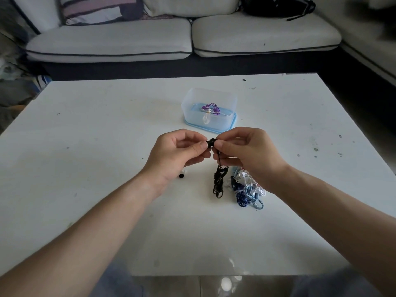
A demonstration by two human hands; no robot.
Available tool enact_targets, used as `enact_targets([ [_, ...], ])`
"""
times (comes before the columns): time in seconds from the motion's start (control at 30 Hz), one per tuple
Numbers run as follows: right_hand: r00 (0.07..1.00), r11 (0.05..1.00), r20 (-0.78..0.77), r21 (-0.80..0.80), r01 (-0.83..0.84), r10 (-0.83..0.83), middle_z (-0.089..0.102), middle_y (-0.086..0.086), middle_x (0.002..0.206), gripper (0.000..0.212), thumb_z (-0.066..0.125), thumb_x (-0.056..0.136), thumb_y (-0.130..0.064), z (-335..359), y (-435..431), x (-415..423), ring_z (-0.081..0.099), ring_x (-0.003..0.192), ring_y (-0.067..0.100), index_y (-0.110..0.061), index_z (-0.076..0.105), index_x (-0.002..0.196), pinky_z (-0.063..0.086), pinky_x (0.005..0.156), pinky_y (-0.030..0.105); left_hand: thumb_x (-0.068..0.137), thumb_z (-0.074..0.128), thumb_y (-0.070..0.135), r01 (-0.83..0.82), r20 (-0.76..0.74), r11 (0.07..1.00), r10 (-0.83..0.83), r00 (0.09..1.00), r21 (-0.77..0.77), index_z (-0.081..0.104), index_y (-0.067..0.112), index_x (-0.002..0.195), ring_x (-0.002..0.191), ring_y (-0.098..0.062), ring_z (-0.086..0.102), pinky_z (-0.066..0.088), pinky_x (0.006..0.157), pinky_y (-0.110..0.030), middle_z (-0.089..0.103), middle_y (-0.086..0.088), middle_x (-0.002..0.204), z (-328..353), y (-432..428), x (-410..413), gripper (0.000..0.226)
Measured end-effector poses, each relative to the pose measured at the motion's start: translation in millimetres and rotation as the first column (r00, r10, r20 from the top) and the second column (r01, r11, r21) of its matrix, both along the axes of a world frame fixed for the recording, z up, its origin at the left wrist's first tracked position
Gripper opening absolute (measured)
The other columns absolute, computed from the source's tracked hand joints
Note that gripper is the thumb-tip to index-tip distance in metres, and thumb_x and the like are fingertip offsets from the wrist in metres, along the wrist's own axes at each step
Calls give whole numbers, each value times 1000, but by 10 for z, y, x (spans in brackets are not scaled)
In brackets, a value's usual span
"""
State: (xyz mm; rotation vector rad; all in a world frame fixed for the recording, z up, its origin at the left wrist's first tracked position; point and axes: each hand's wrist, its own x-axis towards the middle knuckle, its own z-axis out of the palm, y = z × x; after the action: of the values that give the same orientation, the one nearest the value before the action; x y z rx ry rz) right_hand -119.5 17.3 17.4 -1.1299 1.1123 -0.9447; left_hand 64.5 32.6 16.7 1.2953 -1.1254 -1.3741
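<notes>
Above the middle of the white table (85, 146), my left hand (177, 155) and my right hand (246, 153) meet and together pinch a black earbud (211, 142) between thumbs and fingertips. Its black cable (219, 181) hangs down from my right hand in a coiled bundle that reaches the tabletop. Under my right wrist lies a pile of bundled earphones (246, 189) in dark blue, light blue and white. A small black ear tip (181, 176) and a white one (185, 172) lie on the table just below my left hand.
A clear plastic box (209, 110) on a light blue lid stands behind the hands, with purple and white earphones inside. A white sofa (182, 37) with cushions and a black bag (278, 6) runs along the far side. The table's front edge is near my body.
</notes>
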Motion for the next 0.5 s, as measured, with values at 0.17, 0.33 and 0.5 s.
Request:
enact_targets([
  [0.17,1000,1000,7,-3,12,-12,72,23,85,12,72,88,-3,1,-7,2,71,75,27,6,69,95,62,77,37,89,64,1,8,-112,999,-2,994,52,69,9,96,83,-20,72,55,72,-23,75,-13,88,-8,-1,8,12],
  [0.33,1000,1000,9,-13,3,-3,72,28,90,11,73,87,-4,6,2,-4,71,76,27,4,69,94,61,77,37,86,65,-2,9,-126,999,-2,992,51,69,9,93,82,-21,73,56,74,-24,74,-14,86,-5,5,-3,14],
  [0.5,1000,1000,-4,-20,1,-1,73,24,87,8,73,87,-3,4,2,-1,70,75,28,2,71,92,62,76,36,84,67,-4,-5,-80,999,9,997,47,70,9,91,82,-22,74,56,73,-24,75,-14,85,-9,7,-7,15],
])
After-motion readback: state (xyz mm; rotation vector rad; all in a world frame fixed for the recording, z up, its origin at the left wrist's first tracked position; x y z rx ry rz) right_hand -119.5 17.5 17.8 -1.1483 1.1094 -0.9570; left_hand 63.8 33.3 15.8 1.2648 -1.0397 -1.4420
